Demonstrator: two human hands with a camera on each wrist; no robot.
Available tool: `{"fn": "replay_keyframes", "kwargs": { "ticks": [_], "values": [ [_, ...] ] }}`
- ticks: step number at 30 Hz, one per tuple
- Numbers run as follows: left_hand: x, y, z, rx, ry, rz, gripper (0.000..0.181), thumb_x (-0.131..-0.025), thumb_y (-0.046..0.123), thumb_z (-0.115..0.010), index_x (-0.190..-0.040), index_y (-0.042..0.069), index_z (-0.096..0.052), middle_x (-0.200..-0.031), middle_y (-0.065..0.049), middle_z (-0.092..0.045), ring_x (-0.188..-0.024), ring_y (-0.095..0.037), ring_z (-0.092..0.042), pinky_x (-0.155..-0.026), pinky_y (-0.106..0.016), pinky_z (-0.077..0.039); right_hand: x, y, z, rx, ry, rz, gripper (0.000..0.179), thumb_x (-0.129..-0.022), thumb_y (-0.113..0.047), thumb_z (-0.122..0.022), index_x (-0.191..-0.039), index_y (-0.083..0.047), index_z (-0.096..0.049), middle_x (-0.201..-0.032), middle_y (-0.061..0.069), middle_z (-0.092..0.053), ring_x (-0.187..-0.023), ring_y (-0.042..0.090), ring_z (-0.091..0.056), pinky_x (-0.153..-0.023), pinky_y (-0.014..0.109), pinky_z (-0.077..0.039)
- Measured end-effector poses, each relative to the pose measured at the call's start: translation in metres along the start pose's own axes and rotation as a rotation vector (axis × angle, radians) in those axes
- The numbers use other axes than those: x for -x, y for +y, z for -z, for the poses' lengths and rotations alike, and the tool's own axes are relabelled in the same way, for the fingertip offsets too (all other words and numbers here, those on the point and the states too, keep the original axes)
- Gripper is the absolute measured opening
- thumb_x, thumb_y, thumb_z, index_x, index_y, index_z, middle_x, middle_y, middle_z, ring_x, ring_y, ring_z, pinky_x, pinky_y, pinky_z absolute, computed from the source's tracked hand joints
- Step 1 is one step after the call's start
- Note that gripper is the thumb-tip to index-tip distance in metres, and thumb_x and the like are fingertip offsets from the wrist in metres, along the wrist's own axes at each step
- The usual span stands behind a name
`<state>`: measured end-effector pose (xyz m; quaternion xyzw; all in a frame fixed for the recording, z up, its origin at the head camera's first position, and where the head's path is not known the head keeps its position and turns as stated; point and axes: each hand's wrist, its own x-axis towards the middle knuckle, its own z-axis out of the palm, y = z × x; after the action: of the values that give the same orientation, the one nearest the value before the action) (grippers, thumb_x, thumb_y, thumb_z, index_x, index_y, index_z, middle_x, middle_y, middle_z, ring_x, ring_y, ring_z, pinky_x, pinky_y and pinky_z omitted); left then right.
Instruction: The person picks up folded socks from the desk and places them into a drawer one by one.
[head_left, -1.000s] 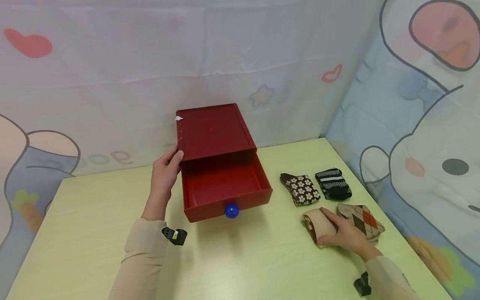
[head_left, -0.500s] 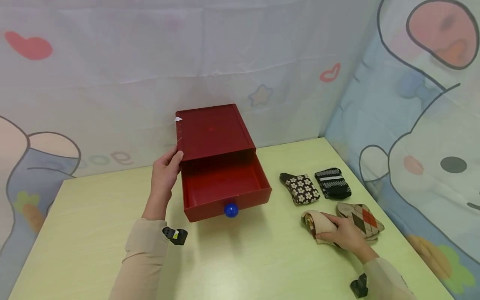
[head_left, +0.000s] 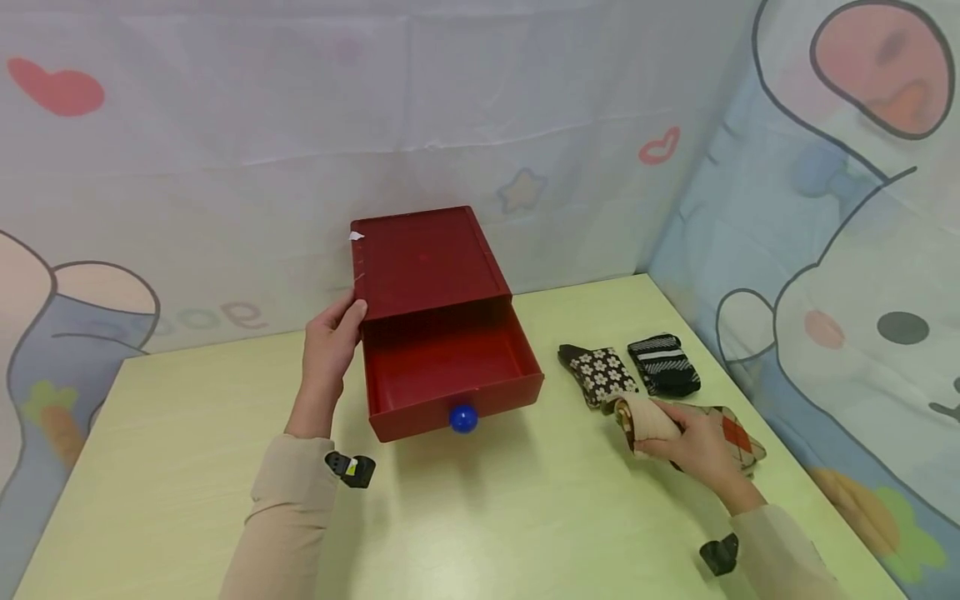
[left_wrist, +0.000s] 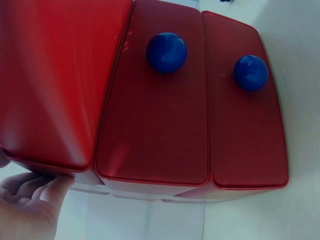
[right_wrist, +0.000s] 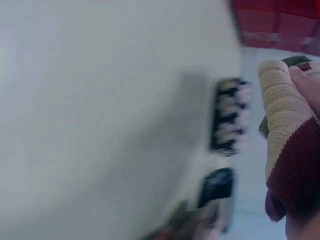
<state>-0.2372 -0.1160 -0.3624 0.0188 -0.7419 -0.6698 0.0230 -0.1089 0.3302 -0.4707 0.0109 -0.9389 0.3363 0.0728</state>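
Since half a second ago, our right hand (head_left: 699, 446) is rising, lifting the cream sock roll (head_left: 651, 421) off the worktop (head_left: 555, 517), while our left hand (head_left: 330, 342) is keeping its place. We are pinching the roll between the thumb and curled fingers of the right hand, and from that wrist we are seeing cream ribbing meeting a maroon part. In the head view the roll is overlapping the near corner of the floral socks (head_left: 603, 372). Just behind our right hand, and partly hidden by it, the argyle socks (head_left: 738, 442) are lying on the worktop; beyond the roll, the black striped socks (head_left: 665, 367) are lying beside the floral ones.

Our left hand is resting against the left side of the red drawer unit (head_left: 423, 258), its fingers loosely extended and its thumb sitting at the top front corner. The top drawer (head_left: 450, 362) is standing pulled out, its blue knob (head_left: 463, 419) facing us. Below it, the middle drawer (left_wrist: 155, 120) and bottom drawer (left_wrist: 245, 130) are sitting closed. Behind everything, a printed cloth (head_left: 270, 100) is hanging.
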Motion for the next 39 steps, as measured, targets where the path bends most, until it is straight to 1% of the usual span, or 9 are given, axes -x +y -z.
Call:
{"fn": "replay_keyframes", "kwargs": {
  "ticks": [3,6,8,14,16,21,27,32,39],
  "values": [
    [-0.001,-0.001,0.001,0.002,0.005,-0.003,0.047,-0.095,0.031,-0.050,-0.139,0.016,-0.043,-0.136,-0.008,-0.048,-0.120,-0.018,-0.047,-0.101,-0.034,-0.040,-0.007,-0.018,0.011,0.006,0.032,0.004,0.070,-0.069,-0.031,-0.082,-0.127,-0.001,-0.056,-0.111,0.023,-0.062,-0.087,0.027,-0.060,-0.063,0.031,-0.049],
    [-0.002,-0.002,0.001,0.004,0.013,-0.003,0.047,-0.095,0.031,-0.051,-0.138,0.015,-0.045,-0.134,-0.009,-0.050,-0.118,-0.018,-0.049,-0.100,-0.034,-0.041,-0.014,-0.039,0.022,-0.022,0.031,-0.005,0.071,-0.070,-0.031,-0.081,-0.129,-0.002,-0.054,-0.113,0.023,-0.061,-0.090,0.030,-0.060,-0.065,0.033,-0.050],
    [-0.002,-0.003,0.000,0.003,0.014,-0.006,0.047,-0.095,0.030,-0.051,-0.138,0.014,-0.045,-0.134,-0.010,-0.050,-0.117,-0.018,-0.049,-0.099,-0.035,-0.042,-0.019,-0.052,0.028,-0.027,0.044,0.012,0.070,-0.070,-0.028,-0.081,-0.129,-0.002,-0.054,-0.113,0.023,-0.061,-0.092,0.031,-0.060,-0.066,0.034,-0.051],
    [-0.004,-0.005,-0.005,0.018,0.005,-0.020,0.047,-0.095,0.028,-0.051,-0.138,0.012,-0.045,-0.133,-0.011,-0.050,-0.117,-0.020,-0.049,-0.099,-0.035,-0.041,-0.041,-0.084,0.045,-0.002,0.109,0.147,0.062,-0.067,-0.019,-0.083,-0.122,-0.002,-0.061,-0.107,0.019,-0.065,-0.088,0.028,-0.061,-0.064,0.030,-0.050],
    [-0.004,-0.006,-0.007,0.030,0.004,-0.024,0.046,-0.095,0.028,-0.051,-0.138,0.012,-0.045,-0.133,-0.012,-0.050,-0.117,-0.021,-0.050,-0.099,-0.034,-0.042,-0.048,-0.095,0.050,-0.019,0.100,0.171,0.061,-0.067,-0.021,-0.083,-0.121,-0.004,-0.062,-0.106,0.017,-0.066,-0.087,0.026,-0.061,-0.062,0.028,-0.050],
    [-0.006,-0.008,-0.011,0.049,0.007,-0.033,0.045,-0.095,0.025,-0.051,-0.137,0.011,-0.046,-0.131,-0.012,-0.051,-0.115,-0.021,-0.051,-0.098,-0.034,-0.043,-0.066,-0.127,0.056,-0.080,0.036,0.203,0.061,-0.067,-0.022,-0.083,-0.123,-0.007,-0.061,-0.108,0.015,-0.065,-0.083,0.023,-0.060,-0.061,0.027,-0.051],
    [-0.008,-0.010,-0.017,0.058,0.003,-0.038,0.044,-0.095,0.024,-0.051,-0.137,0.010,-0.047,-0.131,-0.013,-0.052,-0.115,-0.021,-0.051,-0.098,-0.035,-0.043,-0.081,-0.166,0.053,-0.154,-0.004,0.293,0.060,-0.067,-0.013,-0.082,-0.123,-0.006,-0.061,-0.109,0.013,-0.065,-0.085,0.022,-0.059,-0.063,0.028,-0.052],
    [-0.008,-0.012,-0.023,0.062,-0.004,-0.039,0.044,-0.095,0.024,-0.051,-0.137,0.009,-0.047,-0.131,-0.013,-0.051,-0.117,-0.021,-0.050,-0.098,-0.035,-0.042,-0.091,-0.190,0.041,-0.235,-0.083,0.297,0.061,-0.068,-0.016,-0.082,-0.125,-0.008,-0.060,-0.110,0.011,-0.064,-0.086,0.023,-0.059,-0.064,0.031,-0.054],
    [-0.010,-0.015,-0.032,0.075,-0.005,-0.049,0.045,-0.095,0.023,-0.052,-0.137,0.008,-0.046,-0.131,-0.013,-0.052,-0.117,-0.022,-0.050,-0.098,-0.035,-0.043,-0.102,-0.215,0.020,-0.267,-0.159,0.317,0.061,-0.067,-0.019,-0.083,-0.124,-0.013,-0.061,-0.107,0.007,-0.065,-0.087,0.022,-0.058,-0.069,0.035,-0.051]
  ]
}}
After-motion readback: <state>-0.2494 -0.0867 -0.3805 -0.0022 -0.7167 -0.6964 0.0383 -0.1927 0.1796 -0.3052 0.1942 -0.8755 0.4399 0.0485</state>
